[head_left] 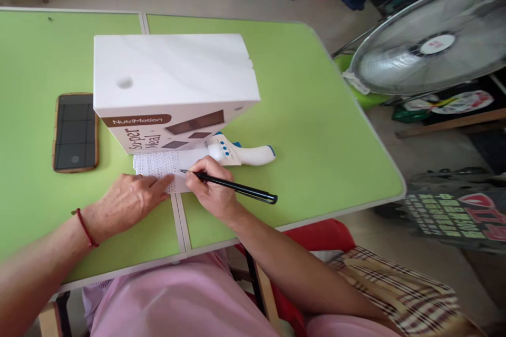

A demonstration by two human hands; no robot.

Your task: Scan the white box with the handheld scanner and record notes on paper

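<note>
On the light green folding table (316, 116), a sheet of paper (158, 162) covered with rows of small handwriting lies across the pale seam, right at the near lower edge of an upright white NutriMotion box (174, 68). The right hand (212, 188) pinches a black pen (241, 189) between thumb and fingers, its tip pointing left at the end of the written rows; whether the tip touches the sheet is too fine to tell. The left hand (130, 197) rests palm down with its fingers reaching onto the lower part of the sheet, the index finger extended and nothing in its grip. A red cord bracelet (85, 227) circles the left wrist. Just beyond the right hand lies a white-and-blue handled object (253, 156), its rounded end pointing right and its other end partly hidden by the box and the hand. To the left of the box, a smartphone (74, 131) in a brown-edged case lies with its dark screen up. Past the table's right edge stands a large round fan (435, 45); nearer the person are a red chair (326, 234) and a plaid cloth (403, 284).
</note>
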